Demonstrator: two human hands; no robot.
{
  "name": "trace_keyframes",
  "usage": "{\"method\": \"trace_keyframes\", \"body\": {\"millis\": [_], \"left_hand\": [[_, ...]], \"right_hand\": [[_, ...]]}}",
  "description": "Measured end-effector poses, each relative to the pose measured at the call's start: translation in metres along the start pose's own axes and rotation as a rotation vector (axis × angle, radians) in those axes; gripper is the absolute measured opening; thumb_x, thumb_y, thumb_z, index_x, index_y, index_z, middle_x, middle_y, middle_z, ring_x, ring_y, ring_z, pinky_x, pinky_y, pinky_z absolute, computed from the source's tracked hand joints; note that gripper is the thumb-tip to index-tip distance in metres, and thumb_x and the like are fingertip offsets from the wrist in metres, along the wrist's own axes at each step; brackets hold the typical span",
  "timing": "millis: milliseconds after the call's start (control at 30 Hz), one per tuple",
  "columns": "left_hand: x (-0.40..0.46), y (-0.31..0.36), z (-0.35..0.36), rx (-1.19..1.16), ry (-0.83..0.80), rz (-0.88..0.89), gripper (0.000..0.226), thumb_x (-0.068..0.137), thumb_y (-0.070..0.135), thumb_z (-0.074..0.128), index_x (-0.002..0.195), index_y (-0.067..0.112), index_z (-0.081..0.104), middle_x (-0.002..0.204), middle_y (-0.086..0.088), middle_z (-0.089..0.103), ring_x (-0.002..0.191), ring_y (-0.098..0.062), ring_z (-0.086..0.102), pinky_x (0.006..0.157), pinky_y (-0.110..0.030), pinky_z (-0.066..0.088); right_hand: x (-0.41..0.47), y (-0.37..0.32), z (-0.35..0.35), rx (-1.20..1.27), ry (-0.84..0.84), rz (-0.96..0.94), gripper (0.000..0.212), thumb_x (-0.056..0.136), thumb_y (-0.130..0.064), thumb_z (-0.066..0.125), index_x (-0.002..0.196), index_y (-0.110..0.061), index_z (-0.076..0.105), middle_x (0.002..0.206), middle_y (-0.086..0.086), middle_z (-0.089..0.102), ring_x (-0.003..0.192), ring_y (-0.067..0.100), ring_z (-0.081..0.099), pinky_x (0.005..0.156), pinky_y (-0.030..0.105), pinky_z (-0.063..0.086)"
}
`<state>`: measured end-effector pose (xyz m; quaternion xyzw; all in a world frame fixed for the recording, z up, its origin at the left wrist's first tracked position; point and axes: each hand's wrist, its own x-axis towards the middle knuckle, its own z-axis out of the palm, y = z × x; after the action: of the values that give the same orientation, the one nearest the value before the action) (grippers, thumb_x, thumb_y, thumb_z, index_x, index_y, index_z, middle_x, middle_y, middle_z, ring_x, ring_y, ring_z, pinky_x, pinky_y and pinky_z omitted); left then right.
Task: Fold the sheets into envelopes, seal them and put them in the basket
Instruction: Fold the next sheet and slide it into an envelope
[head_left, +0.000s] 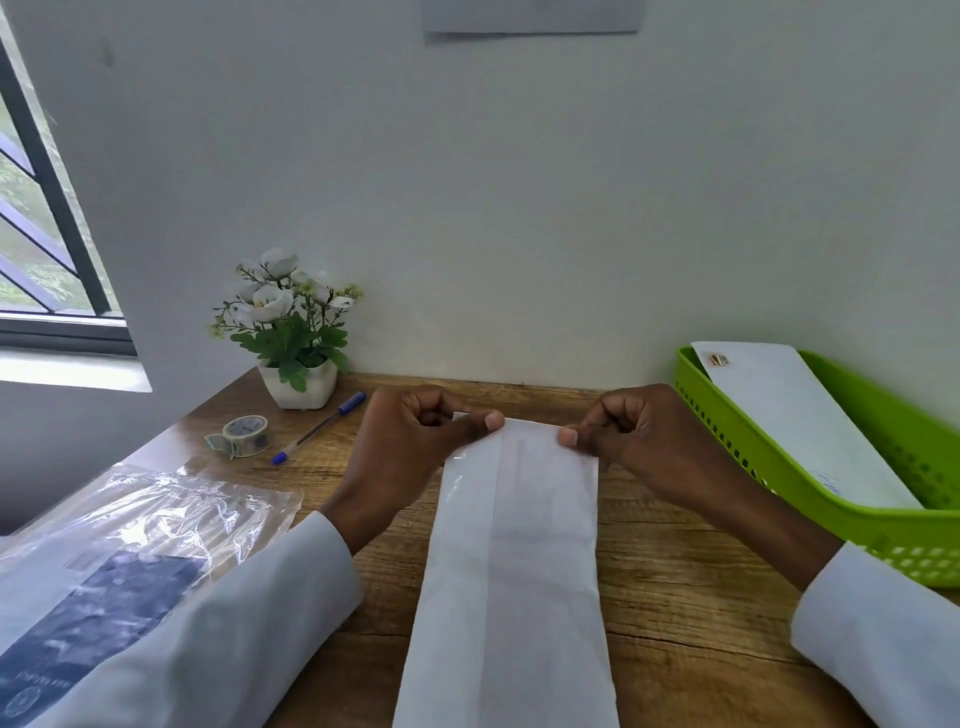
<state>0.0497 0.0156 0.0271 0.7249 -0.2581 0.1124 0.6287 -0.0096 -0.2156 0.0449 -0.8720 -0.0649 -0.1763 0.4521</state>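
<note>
A long white envelope (511, 561) lies lengthwise on the wooden table (685, 613), running from the near edge toward the wall. My left hand (415, 441) pinches its far left corner between thumb and curled fingers. My right hand (639, 441) pinches the far right corner the same way. A shiny strip runs down the envelope's left side. A green plastic basket (852, 514) stands at the right and holds a sealed white envelope (789, 421) with a small sticker on it.
A roll of patterned tape (244, 434) and a blue pen (319, 427) lie at the back left, beside a potted white flower (291, 332). A clear plastic pack of paper (119, 561) lies at the near left. The wall stands right behind the table.
</note>
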Motion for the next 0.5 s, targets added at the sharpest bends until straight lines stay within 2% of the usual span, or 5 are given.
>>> {"method": "trace_keyframes", "body": {"millis": [67,133,233,333,500], "left_hand": [[0.001,-0.003,-0.001,0.002,0.014,-0.023,0.027,0.067,0.041,0.083,0.066,0.017,0.072,0.064,0.001,0.073,0.056,-0.008,0.067,0.052,-0.018,0.051],[0.002,-0.004,-0.003,0.068,-0.016,-0.021,0.021,0.071,0.038,0.082,0.066,0.02,0.073,0.067,0.004,0.074,0.059,-0.006,0.067,0.053,-0.018,0.051],[0.0,-0.004,-0.005,0.402,-0.173,0.083,0.005,0.079,0.038,0.076,0.077,0.033,0.075,0.077,0.022,0.072,0.072,0.004,0.066,0.058,-0.012,0.047],[-0.005,-0.001,0.003,0.613,-0.259,0.178,0.016,0.085,0.041,0.07,0.097,0.032,0.076,0.093,0.024,0.071,0.082,0.009,0.059,0.065,-0.01,0.04],[-0.012,0.008,0.014,0.652,-0.348,0.296,0.02,0.091,0.042,0.063,0.102,0.03,0.074,0.097,0.017,0.073,0.085,0.003,0.059,0.068,-0.011,0.042]], "right_hand": [[-0.001,0.001,0.0,0.01,0.009,0.011,0.033,0.065,-0.057,0.078,0.065,-0.025,0.071,0.052,-0.003,0.068,0.046,0.004,0.056,0.051,0.018,0.045],[-0.001,0.003,0.0,-0.002,0.01,0.023,0.029,0.068,-0.053,0.08,0.065,-0.026,0.071,0.051,-0.004,0.067,0.046,0.003,0.057,0.051,0.02,0.046],[-0.003,0.004,0.003,-0.041,-0.026,0.008,0.023,0.071,-0.048,0.081,0.061,-0.03,0.07,0.049,-0.014,0.06,0.046,0.0,0.046,0.052,0.027,0.038],[-0.006,0.003,0.009,-0.056,-0.046,-0.021,0.022,0.072,-0.043,0.082,0.059,-0.031,0.07,0.053,-0.013,0.061,0.054,0.005,0.051,0.058,0.029,0.041],[-0.011,-0.005,0.023,-0.01,-0.069,-0.056,0.018,0.072,-0.039,0.082,0.064,-0.026,0.074,0.067,-0.015,0.069,0.063,-0.004,0.059,0.058,0.006,0.043]]}}
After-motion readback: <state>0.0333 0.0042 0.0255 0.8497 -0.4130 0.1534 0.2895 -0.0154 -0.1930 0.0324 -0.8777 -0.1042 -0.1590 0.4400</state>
